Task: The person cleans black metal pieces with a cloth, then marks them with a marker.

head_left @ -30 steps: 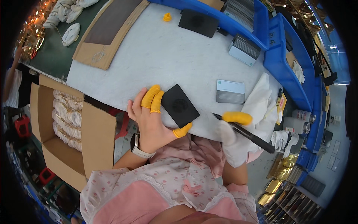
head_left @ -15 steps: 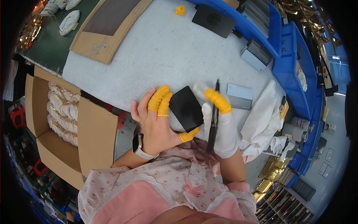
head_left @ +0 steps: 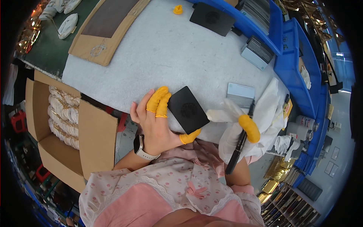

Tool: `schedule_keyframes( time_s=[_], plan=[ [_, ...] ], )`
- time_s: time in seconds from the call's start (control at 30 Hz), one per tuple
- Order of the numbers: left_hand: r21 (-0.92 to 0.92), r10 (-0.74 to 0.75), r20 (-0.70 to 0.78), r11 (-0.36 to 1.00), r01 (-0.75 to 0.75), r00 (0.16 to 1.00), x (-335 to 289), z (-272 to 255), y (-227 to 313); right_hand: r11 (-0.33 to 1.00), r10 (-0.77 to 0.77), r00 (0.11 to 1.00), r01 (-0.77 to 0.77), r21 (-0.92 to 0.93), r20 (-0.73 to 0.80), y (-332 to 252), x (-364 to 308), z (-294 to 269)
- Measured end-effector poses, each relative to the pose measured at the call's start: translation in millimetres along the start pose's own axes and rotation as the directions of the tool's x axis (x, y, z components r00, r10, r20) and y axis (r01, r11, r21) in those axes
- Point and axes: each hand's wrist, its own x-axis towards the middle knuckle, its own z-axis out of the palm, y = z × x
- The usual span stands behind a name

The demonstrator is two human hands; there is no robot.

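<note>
My left hand, with yellow finger cots on some fingers and the thumb, grips a black rectangular plate by its edges. A faint round emblem shows on the plate's upper face. To its right, my right hand wears a white glove with a yellow finger cot on one finger. A black marker pen slants through that hand's grip, its tip end pointing up and away from me. Just beyond the right hand, a light blue printed card lies on the white cloth-covered table.
A similar black plate lies at the far side, near blue bins and a small box. A yellow finger cot rests at the back. White cloth is bunched at right; an open carton stands at left.
My right hand has moved right and slightly down, away from the black plate, carrying the marker pen. The plate's emblem shows more plainly; my left hand keeps its hold with little movement.
</note>
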Motion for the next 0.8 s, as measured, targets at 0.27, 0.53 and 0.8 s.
schedule_keyframes(
  time_s=[0.27,0.53,0.8],
  plan=[
    [-0.019,0.001,0.005,1.000,-0.001,1.000,-2.0,-1.3,-2.0,0.975,0.203,0.950,-0.173,-0.139,0.237,-12.9,28.8,10.6],
    [-0.051,-0.015,0.037,0.999,0.017,0.999,-1.8,-7.8,-0.9,0.988,0.083,0.984,-0.102,0.113,0.157,-14.0,16.6,6.0],
    [-0.059,-0.019,0.041,0.998,0.022,0.999,0.1,-7.9,-3.6,0.981,0.087,0.979,-0.116,0.153,0.185,-11.8,20.4,14.1]
  ],
)
